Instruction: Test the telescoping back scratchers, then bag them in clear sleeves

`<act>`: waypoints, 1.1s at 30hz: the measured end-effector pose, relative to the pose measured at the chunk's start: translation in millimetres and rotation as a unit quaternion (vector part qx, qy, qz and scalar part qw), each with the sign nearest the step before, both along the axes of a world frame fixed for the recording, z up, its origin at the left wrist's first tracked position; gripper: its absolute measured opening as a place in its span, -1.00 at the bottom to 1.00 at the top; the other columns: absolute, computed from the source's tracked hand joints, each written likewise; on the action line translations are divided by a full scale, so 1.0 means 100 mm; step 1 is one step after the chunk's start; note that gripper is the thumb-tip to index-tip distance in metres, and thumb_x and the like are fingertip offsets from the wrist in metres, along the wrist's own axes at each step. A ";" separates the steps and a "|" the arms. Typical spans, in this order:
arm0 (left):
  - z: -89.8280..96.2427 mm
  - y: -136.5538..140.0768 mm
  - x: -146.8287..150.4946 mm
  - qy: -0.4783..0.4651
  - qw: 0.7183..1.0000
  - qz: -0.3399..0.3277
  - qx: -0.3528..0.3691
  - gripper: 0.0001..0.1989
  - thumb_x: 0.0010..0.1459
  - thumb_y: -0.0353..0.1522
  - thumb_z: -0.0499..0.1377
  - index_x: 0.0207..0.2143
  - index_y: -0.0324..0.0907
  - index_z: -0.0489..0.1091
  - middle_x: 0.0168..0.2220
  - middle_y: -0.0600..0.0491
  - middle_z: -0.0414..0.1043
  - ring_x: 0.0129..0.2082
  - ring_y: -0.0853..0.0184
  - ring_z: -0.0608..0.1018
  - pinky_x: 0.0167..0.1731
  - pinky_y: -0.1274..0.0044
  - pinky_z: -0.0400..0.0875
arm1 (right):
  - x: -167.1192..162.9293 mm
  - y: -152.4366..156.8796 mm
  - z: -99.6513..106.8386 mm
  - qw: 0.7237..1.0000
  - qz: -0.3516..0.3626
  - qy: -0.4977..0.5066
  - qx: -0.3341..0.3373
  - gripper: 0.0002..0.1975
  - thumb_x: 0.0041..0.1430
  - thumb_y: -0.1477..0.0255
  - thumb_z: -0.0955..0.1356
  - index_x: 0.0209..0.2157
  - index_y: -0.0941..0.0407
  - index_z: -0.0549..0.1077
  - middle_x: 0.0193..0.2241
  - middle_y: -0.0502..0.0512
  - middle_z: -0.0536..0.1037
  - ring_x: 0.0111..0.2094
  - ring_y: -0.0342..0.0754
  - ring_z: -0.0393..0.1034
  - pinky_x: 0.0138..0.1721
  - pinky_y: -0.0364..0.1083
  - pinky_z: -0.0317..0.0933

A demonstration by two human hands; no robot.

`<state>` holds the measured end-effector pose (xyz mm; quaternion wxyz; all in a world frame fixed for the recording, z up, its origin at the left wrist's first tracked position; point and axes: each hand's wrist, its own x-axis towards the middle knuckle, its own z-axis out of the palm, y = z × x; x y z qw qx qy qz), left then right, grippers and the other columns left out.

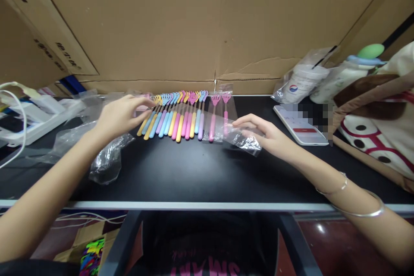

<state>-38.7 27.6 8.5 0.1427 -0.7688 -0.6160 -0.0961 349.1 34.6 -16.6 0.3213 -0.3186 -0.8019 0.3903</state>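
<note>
A row of small back scratchers, with claw heads and pink, yellow, blue and purple handles, lies side by side on the black table. My left hand is at the row's left end, its thumb and fingers apart close to the yellow claw heads; nothing shows in its grip. Pinched in my right hand is a clear plastic bag, which stretches left over the row's right end. Two pink back scratchers there lie on or inside clear bags; which of these I cannot tell.
Crumpled clear plastic lies by my left forearm, beside a white power strip with cables. At right are a phone, a bagged white cup, a bottle and a cloth bag. Cardboard walls the back.
</note>
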 end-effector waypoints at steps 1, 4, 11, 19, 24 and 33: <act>0.01 0.01 0.12 -0.007 0.999 -0.042 0.008 -0.62 0.29 -0.07 -0.08 -0.02 0.00 0.37 -0.06 0.02 0.46 -0.03 0.17 0.44 -0.26 0.47 0.30 | 0.00 -0.01 0.01 1.000 0.002 0.007 -0.019 -0.68 0.21 0.21 0.32 -0.07 0.08 0.40 -0.06 0.16 0.52 -0.06 0.01 0.44 -0.05 -0.02 0.29; 0.02 0.02 0.50 -0.016 0.984 -0.177 -0.005 -0.60 0.28 -0.08 -0.03 0.03 -0.04 0.35 -0.01 0.01 0.45 0.04 0.18 0.40 -0.06 0.41 0.30 | -0.03 -0.03 0.03 0.997 -0.004 0.035 -0.069 -0.69 0.21 0.19 0.32 -0.11 0.09 0.41 -0.10 0.15 0.54 -0.08 0.00 0.45 -0.04 -0.02 0.28; -0.12 0.04 1.01 -0.036 0.942 -0.322 -0.084 -0.47 0.26 -0.08 0.04 0.19 -0.11 0.18 0.13 -0.07 0.31 0.12 0.20 0.34 0.08 0.39 0.21 | -0.06 -0.01 -0.01 0.984 -0.012 0.066 -0.167 -0.65 0.15 0.14 0.35 -0.17 0.11 0.44 -0.14 0.16 0.56 -0.14 0.00 0.46 -0.06 0.01 0.28; -0.28 0.06 0.92 -0.067 0.952 -0.288 -0.082 -0.63 0.28 -0.12 0.03 0.05 -0.07 0.31 -0.22 0.04 0.40 -0.21 0.30 0.46 -0.22 0.52 0.26 | -0.05 0.06 -0.12 0.981 -0.025 0.029 -0.192 -0.71 0.13 0.19 0.37 -0.25 0.12 0.44 -0.24 0.10 0.57 -0.22 -0.05 0.44 -0.11 -0.02 0.28; -0.21 -0.04 0.94 -0.053 0.970 -0.230 -0.061 -0.66 0.23 -0.31 0.05 0.07 -0.03 0.29 -0.10 0.08 0.40 -0.15 0.31 0.49 -0.28 0.55 0.28 | -0.02 0.08 -0.11 0.978 -0.040 0.079 -0.188 -0.76 0.09 0.25 0.41 -0.25 0.09 0.46 -0.30 0.04 0.54 -0.32 -0.11 0.42 -0.21 -0.08 0.29; -0.29 -0.11 1.01 -0.044 0.980 -0.191 -0.019 -0.60 0.14 -0.39 0.08 0.06 -0.05 0.28 -0.10 0.08 0.41 -0.16 0.28 0.50 -0.35 0.54 0.28 | -0.02 0.08 -0.10 0.961 -0.053 0.129 -0.239 -0.65 0.02 0.26 0.46 -0.18 0.08 0.39 -0.36 -0.02 0.52 -0.42 -0.17 0.40 -0.31 -0.13 0.29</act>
